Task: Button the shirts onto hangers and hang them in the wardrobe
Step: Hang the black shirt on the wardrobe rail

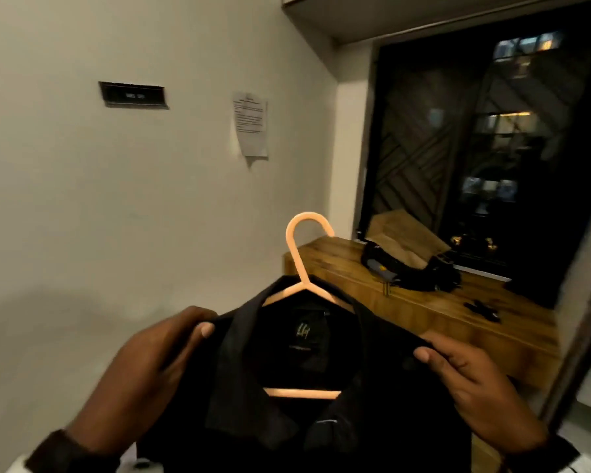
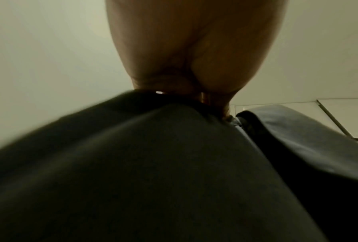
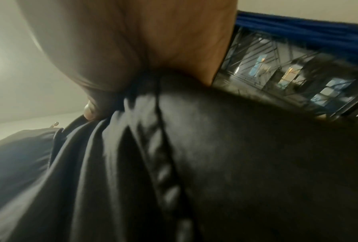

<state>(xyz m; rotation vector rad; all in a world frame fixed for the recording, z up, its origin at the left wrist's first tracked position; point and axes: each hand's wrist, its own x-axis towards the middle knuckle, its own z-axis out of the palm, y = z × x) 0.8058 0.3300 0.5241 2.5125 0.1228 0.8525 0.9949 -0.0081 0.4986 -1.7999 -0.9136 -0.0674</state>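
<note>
Head view: a black collared shirt (image 1: 307, 404) with a woven neck label sat on a peach-coloured plastic hanger (image 1: 302, 268), held up in front of the person at chest level, before a plain off-white wall (image 1: 116, 206). The hanger hook stood upright above the collar, and its lower bar showed through the open neck. The left hand (image 1: 151, 373) gripped the shirt's left shoulder, thumb on top pressing the cloth, fingers curled behind it. The right hand (image 1: 475, 384) held the right shoulder likewise, thumb laid over the fabric, fingers folded underneath. Both wrist views were blurred, showing palm and dark cloth bunched at the grip; individual fingers could not be told apart there. Behind, to the right, a wooden counter (image 1: 423, 312) carried a dark strap-like bundle (image 1: 410, 268) beside a dark window (image 1: 492, 148). A printed paper sheet (image 1: 250, 124) and a dark switch plate (image 1: 133, 94) were on the wall.
</note>
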